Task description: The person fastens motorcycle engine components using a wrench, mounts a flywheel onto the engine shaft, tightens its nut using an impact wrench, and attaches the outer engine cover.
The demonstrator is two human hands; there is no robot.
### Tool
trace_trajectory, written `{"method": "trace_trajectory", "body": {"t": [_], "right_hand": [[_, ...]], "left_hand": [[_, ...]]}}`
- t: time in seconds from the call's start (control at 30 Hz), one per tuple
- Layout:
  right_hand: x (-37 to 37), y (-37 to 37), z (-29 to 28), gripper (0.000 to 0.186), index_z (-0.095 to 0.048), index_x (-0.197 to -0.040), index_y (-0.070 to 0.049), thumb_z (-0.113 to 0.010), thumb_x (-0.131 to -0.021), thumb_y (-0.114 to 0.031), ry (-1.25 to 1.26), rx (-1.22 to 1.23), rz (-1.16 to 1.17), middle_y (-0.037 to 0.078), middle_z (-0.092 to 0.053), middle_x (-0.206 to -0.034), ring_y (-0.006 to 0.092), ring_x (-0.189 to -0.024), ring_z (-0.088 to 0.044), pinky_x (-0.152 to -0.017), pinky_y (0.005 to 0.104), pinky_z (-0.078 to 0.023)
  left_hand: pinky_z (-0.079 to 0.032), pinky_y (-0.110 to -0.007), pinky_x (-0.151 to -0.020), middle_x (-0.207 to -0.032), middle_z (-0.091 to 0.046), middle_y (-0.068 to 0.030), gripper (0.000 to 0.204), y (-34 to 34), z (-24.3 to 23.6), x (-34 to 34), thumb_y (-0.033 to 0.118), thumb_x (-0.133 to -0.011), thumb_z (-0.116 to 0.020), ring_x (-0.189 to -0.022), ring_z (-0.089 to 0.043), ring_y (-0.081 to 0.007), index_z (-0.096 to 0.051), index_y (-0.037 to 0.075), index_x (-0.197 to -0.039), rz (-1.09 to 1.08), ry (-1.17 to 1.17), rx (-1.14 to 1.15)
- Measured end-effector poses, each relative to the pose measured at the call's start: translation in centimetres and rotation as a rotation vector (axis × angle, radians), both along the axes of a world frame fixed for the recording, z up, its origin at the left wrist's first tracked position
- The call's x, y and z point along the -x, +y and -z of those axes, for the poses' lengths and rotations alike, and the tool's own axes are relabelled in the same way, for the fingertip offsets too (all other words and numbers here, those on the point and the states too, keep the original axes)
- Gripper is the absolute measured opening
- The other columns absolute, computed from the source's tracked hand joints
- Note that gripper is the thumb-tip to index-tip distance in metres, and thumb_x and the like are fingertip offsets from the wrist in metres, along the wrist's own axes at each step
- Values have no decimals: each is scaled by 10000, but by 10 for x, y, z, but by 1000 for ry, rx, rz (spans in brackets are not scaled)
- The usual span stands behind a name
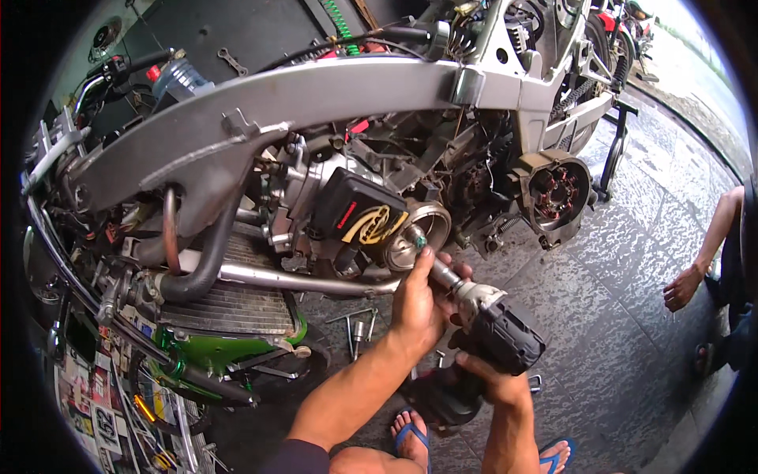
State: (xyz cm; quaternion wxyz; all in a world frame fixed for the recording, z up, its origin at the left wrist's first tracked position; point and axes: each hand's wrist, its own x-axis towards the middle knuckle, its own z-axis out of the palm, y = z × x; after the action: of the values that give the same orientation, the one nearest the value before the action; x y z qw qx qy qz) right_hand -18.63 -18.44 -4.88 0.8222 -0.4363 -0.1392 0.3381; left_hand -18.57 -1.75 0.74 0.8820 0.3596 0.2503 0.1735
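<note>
A black and grey cordless impact wrench [505,332] is held in front of the motorcycle engine, tilted up toward the left. My right hand [497,383] is wrapped round its grip, partly hidden by the tool body. My left hand [420,304] is closed about the socket extension [444,273] at the wrench's nose, thumb pointing up along it. The socket end [415,235] reaches the middle of the round metal flywheel [437,221] on the engine; whether it is seated on a nut I cannot tell. Left of the flywheel is a black cover [359,209] with yellow and red markings.
Above stretches the grey motorcycle frame [347,99]. An opened stator cover [557,193] hangs at the right. The radiator [229,292] and a T-handle wrench [351,332] are lower left. Another person's hand [685,288] is at the far right, over the tiled floor [600,332].
</note>
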Motion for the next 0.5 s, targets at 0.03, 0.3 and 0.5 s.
{"method": "trace_trajectory", "body": {"t": [0.03, 0.3, 0.5], "right_hand": [[-11, -10, 11, 413, -623, -1169, -38, -786, -791, -63, 6, 11, -3, 85, -672, -1037, 219, -889, -669, -794, 361, -553], [-83, 7, 136, 454, -661, -1189, -27, -759, -746, -36, -592, 224, -273, 83, -708, -1133, 151, -1006, -647, -925, 324, -513], [-82, 12, 175, 386, -660, -1178, -17, -749, -807, -70, -517, 424, -384, 75, -719, -1110, 153, -978, -648, -909, 336, -521]], "left_hand": [[-543, -411, -799, -922, -681, -121, 327, -8, -1, 11, 440, -921, -636, -870, -654, -248, -591, 122, -982, -13, 2, 7], [-489, -471, -961, -1137, -661, -119, 281, 16, 123, 64, 400, -928, -627, -1085, -607, -270, -556, 136, -994, -72, 155, 241], [-519, -474, -934, -1123, -649, -135, 245, 16, 156, 54, 331, -959, -631, -1121, -615, -272, -543, 112, -1025, -192, 191, 233]]}}
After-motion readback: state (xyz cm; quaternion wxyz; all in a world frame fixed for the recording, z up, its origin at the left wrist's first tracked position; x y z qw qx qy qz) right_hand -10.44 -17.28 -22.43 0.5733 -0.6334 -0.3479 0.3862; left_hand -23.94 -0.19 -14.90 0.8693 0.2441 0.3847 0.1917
